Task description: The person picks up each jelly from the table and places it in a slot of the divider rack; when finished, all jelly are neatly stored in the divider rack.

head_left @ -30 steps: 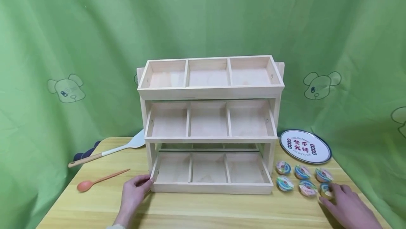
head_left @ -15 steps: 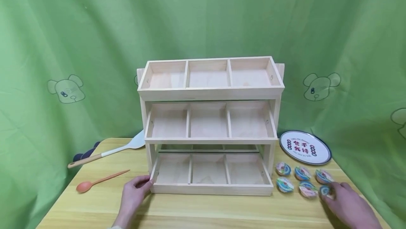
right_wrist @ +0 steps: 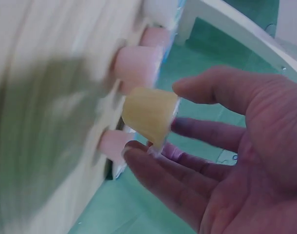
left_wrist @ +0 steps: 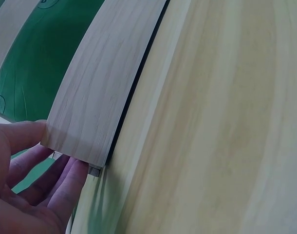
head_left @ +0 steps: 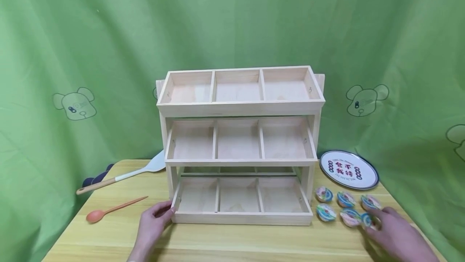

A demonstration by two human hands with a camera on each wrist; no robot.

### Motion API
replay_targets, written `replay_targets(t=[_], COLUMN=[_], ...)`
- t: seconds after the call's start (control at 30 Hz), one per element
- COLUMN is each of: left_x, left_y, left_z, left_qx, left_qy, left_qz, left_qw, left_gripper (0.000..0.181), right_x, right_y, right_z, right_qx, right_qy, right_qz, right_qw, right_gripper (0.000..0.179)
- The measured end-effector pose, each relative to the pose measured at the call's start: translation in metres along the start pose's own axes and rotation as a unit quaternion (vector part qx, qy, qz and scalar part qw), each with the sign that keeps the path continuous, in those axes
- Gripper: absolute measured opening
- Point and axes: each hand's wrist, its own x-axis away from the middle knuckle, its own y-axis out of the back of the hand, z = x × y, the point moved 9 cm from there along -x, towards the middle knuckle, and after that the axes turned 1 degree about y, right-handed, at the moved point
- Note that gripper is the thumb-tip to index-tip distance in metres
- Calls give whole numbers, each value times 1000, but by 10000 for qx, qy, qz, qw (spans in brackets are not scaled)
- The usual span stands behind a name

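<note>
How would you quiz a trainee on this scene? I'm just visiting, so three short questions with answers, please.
1. Multiple choice: what does the person's right grip hold?
a) the orange spoon
b) a yellow cup
c) the plate

2. Fill in: seen from the head camera, the left grip touches the bottom tray at its ____ end.

3. True or false: the bottom tray is divided into only two compartments.

Key:
1. b
2. left
3. False; it has three.

On the white plate (head_left: pixel 332 179) at the right of the frame, we can read the red Chinese characters (head_left: pixel 344 168) 不, 我 and 待; the first of the four is unclear. The plate's smaller lettering (head_left: pixel 348 179) and the printed cup lids (head_left: pixel 326 211) below defeat us.
</note>
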Motion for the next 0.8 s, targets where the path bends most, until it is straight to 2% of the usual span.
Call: replay_targets(t=[0.23, 0.53, 0.8], left_x=[1, 2, 2], left_y=[0, 0, 0], left_z=[-2, -1, -1], left_qx=[-49, -149, -113], left_qy=[-148, -95, -98], left_qz=[17, -28, 2], left_qw=[9999, 9998, 9999], left_gripper=[35, 34, 36], right_x=[7, 15, 19], right_y=[13, 25, 38], right_z=[23, 43, 75], right_qx=[152, 60, -302], right_qy=[237, 498, 1267], right_qz=[-135, -475, -1068], right_qw=[9995, 9976, 9857], right_gripper=[68, 61, 52])
